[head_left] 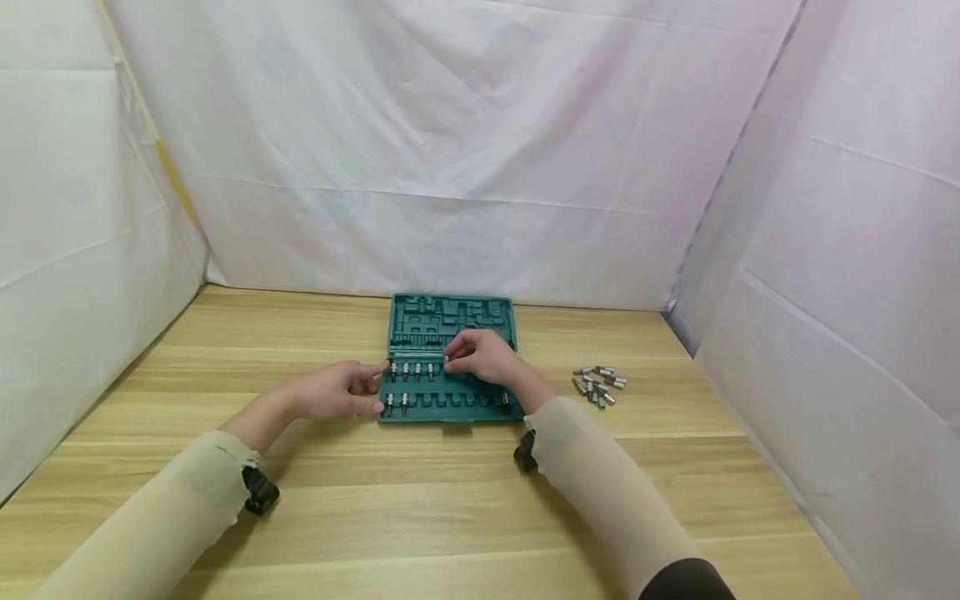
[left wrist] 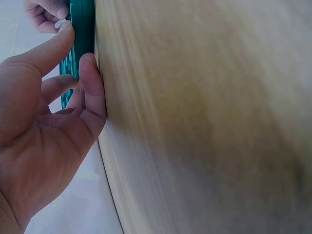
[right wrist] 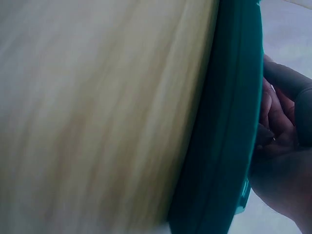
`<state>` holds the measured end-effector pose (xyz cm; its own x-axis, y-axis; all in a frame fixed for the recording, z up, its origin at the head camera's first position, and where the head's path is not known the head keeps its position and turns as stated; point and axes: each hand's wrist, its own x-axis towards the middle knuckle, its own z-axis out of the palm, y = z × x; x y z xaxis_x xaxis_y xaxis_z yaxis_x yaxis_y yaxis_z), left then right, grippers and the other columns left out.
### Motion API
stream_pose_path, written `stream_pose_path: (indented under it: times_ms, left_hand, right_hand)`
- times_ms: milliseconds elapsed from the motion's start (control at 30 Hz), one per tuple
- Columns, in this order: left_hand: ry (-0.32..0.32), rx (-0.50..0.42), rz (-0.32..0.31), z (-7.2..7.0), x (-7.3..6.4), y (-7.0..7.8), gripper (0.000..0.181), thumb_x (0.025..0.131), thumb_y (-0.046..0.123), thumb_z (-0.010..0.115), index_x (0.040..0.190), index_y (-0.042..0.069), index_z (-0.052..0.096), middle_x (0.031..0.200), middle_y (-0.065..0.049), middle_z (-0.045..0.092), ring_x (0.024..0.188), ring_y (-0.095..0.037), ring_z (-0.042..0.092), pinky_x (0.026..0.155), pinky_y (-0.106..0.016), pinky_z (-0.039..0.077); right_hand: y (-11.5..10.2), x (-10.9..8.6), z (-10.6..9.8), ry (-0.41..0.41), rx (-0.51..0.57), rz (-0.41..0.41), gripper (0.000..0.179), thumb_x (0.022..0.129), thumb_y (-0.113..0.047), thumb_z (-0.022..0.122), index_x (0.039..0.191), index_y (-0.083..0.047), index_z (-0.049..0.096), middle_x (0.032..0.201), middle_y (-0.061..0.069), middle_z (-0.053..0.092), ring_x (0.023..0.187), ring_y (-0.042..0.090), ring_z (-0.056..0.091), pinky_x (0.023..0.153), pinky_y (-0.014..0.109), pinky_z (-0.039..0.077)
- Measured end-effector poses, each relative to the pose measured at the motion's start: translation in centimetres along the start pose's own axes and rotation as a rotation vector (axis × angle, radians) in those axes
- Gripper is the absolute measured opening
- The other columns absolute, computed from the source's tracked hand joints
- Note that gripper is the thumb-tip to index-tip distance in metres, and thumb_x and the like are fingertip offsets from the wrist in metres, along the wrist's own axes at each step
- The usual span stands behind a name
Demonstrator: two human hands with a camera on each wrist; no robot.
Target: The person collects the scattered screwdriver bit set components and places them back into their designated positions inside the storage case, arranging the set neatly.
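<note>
An open green case [head_left: 442, 414] lies on the table with bit sockets in two rows of slots. Several bit sockets [head_left: 417, 372] stand at the left of the back row. In the front row, two are at the left end and one bit socket [head_left: 506, 403] at the right. My left hand [head_left: 335, 390] holds the case's left edge, thumb near the front corner and index finger near the hinge. My right hand [head_left: 483, 357] reaches over the case and pinches another bit socket [head_left: 446, 360] at the back row, just right of the standing ones.
A loose pile of bit sockets [head_left: 597, 387] lies on the wooden table [head_left: 420, 508] to the right of the case. The moulded lid [head_left: 420, 321] leans back behind the base. White sheets [head_left: 450, 167] hang around the table at the back and sides.
</note>
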<state>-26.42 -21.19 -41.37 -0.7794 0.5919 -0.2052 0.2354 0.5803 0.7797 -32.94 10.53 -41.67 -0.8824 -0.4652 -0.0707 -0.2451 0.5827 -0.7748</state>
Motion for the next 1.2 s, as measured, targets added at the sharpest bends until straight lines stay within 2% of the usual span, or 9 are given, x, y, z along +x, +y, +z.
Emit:
stream_pose_path:
  times_ms: [533, 667, 867, 1067, 1200]
  left_hand:
    - [0.003, 0.003, 0.008, 0.02, 0.10, -0.17, 0.085, 0.107, 0.024, 0.074, 0.172, -0.002, 0.025, 0.132, -0.021, 0.067, 0.090, -0.020, 0.065, 0.079, -0.036, 0.059]
    - [0.002, -0.001, 0.008, 0.03, 0.10, -0.27, 0.085, 0.107, 0.023, 0.074, 0.172, -0.002, 0.025, 0.132, -0.022, 0.066, 0.091, -0.020, 0.065, 0.079, -0.036, 0.059]
    - [0.002, -0.006, 0.019, 0.02, 0.00, -0.18, 0.085, 0.107, 0.022, 0.074, 0.171, -0.004, 0.025, 0.132, -0.023, 0.065, 0.092, -0.019, 0.066, 0.080, -0.037, 0.059]
    - [0.005, 0.002, 0.001, 0.02, 0.01, -0.12, 0.085, 0.107, 0.023, 0.075, 0.172, -0.002, 0.026, 0.130, -0.021, 0.065, 0.094, -0.019, 0.065, 0.081, -0.036, 0.059]
    - [0.003, 0.000, 0.007, -0.03, -0.04, -0.07, 0.085, 0.107, 0.022, 0.074, 0.172, -0.003, 0.025, 0.130, -0.021, 0.065, 0.092, -0.019, 0.063, 0.079, -0.034, 0.059]
  right_hand:
    - [-0.24, 0.70, 0.67, 0.002, -0.138, 0.043, 0.018, 0.103, -0.028, 0.081, 0.119, -0.022, 0.083, 0.118, -0.002, 0.078, 0.110, 0.019, 0.071, 0.096, 0.043, 0.060]
    - [-0.22, 0.79, 0.70, -0.001, -0.145, 0.038, 0.017, 0.103, -0.028, 0.081, 0.119, -0.022, 0.082, 0.113, -0.001, 0.076, 0.104, 0.018, 0.069, 0.092, 0.041, 0.059]
    - [-0.39, 0.68, 0.80, -0.005, -0.152, 0.049, 0.013, 0.102, -0.027, 0.082, 0.114, -0.023, 0.083, 0.116, -0.002, 0.077, 0.111, 0.019, 0.070, 0.098, 0.044, 0.060]
    - [-0.18, 0.82, 0.78, -0.018, -0.158, 0.039, 0.014, 0.102, -0.029, 0.081, 0.115, -0.023, 0.082, 0.111, -0.002, 0.075, 0.103, 0.018, 0.068, 0.092, 0.041, 0.058]
    - [-0.29, 0.79, 0.76, -0.019, -0.169, 0.040, 0.011, 0.103, -0.029, 0.081, 0.112, -0.024, 0.082, 0.115, -0.003, 0.077, 0.107, 0.017, 0.069, 0.096, 0.042, 0.059]
